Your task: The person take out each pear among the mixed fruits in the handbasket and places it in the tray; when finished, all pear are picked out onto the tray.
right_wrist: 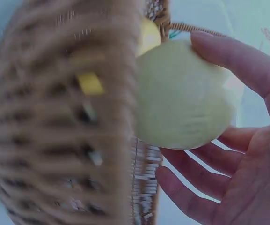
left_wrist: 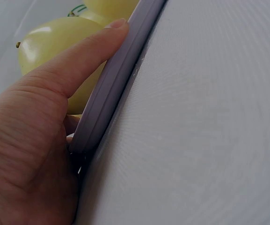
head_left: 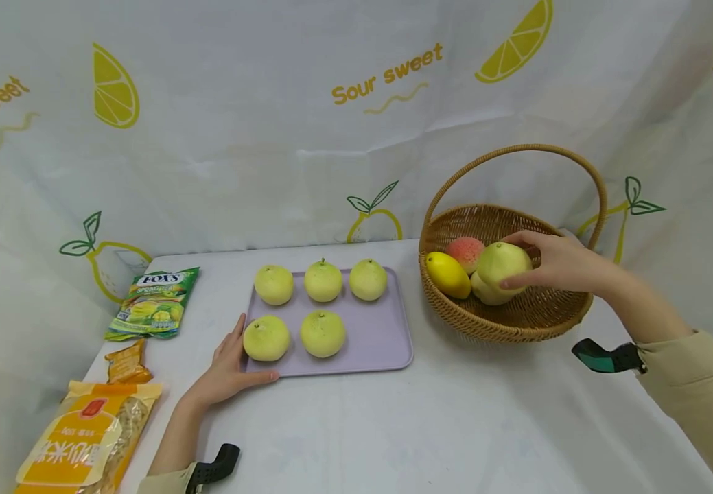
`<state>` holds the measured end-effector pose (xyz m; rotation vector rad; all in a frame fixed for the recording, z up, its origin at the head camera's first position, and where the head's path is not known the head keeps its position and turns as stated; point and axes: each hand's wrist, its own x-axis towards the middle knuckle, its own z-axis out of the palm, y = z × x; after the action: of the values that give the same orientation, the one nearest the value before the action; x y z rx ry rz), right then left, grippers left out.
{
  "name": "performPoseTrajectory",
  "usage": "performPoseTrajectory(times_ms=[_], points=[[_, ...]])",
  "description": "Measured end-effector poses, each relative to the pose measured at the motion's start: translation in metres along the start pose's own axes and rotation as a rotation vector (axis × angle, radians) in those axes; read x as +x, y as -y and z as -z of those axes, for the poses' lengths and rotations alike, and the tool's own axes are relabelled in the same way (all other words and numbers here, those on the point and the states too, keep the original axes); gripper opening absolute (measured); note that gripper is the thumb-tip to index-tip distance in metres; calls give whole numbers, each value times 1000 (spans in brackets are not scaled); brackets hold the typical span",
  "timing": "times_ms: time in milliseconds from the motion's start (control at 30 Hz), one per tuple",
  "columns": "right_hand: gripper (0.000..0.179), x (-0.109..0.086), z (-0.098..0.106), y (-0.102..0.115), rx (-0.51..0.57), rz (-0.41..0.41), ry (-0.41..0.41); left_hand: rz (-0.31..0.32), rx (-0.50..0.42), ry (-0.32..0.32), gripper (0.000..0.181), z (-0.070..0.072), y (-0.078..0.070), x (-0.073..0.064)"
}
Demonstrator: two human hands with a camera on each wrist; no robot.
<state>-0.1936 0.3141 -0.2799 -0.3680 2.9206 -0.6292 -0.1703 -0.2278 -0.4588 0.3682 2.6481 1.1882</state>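
In the head view, my left hand [head_left: 230, 369] holds the front left corner of a lilac tray [head_left: 365, 343]. Its thumb lies along the front rim and its fingers run up the left side, partly hidden. Several round, pale yellow-green pears with short stems sit on the tray, one pear [head_left: 266, 338] right beside this hand. At the wicker basket [head_left: 504, 333], my right hand [head_left: 556, 264] grips another such pear [head_left: 504, 263] between thumb and fingers. Another pale pear [head_left: 491, 293] shows under it. A yellow lemon-like fruit [head_left: 448, 275] and a pinkish-red peach [head_left: 465, 253] lie to their left in the basket.
On the left stand a green candy bag [head_left: 154, 304], a small orange packet [head_left: 127, 362] and a large orange-and-clear food bag [head_left: 87, 439]. The basket's tall handle [head_left: 519, 148] arches over its opening. A printed white cloth [head_left: 239, 171] hangs behind the table.
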Motion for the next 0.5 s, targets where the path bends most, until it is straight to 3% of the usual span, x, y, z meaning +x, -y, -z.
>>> performPoseTrajectory(times_ms=[500], points=[[81, -16, -35, 19, 346, -118, -70, 3, -3, 0, 116, -1, -1, 0]])
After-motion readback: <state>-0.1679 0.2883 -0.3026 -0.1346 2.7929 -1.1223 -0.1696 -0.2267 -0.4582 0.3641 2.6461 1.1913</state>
